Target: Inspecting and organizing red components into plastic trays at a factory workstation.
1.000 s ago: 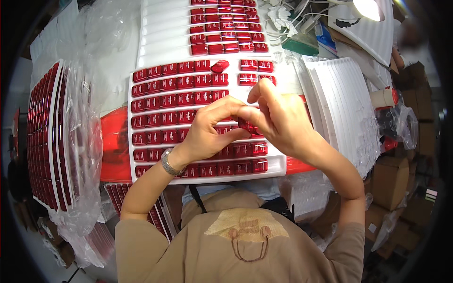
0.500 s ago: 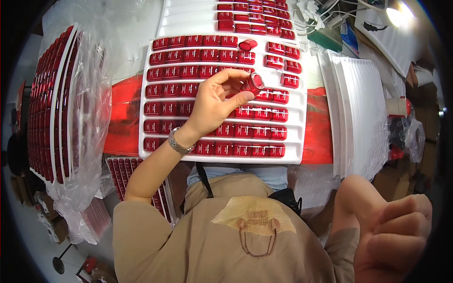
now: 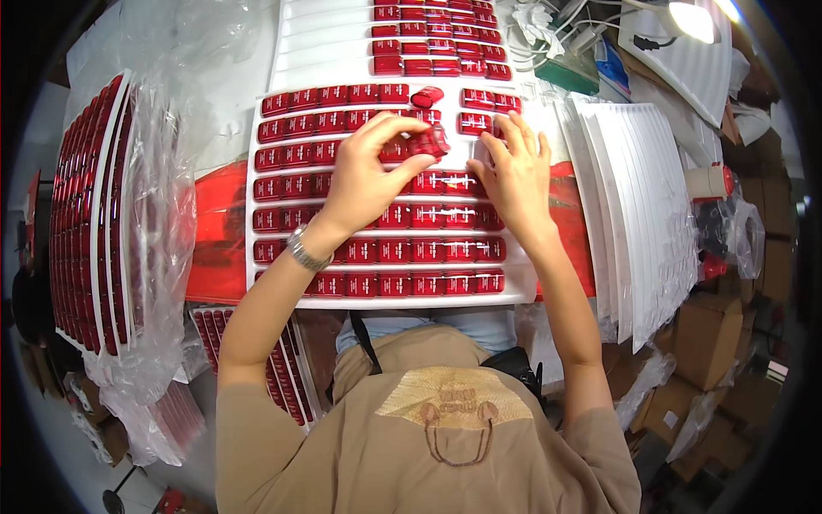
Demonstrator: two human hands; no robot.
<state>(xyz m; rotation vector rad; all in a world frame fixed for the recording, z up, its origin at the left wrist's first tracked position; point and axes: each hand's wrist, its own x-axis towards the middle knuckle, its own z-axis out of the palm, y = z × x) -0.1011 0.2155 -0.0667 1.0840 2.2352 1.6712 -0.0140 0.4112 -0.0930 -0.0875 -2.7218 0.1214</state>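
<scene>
My left hand covers several red pieces in the white tray, and the one pinched in my fingers is partly hidden, so its shape is unclear. My right hand hides the slots beneath it. The second tray is cut off by the top edge. The bagged stack blurs behind plastic.

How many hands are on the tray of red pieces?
2. The left hand pinches a red piece over the white tray, upper middle. The right hand lies flat on the tray's right side. No others show.
</scene>
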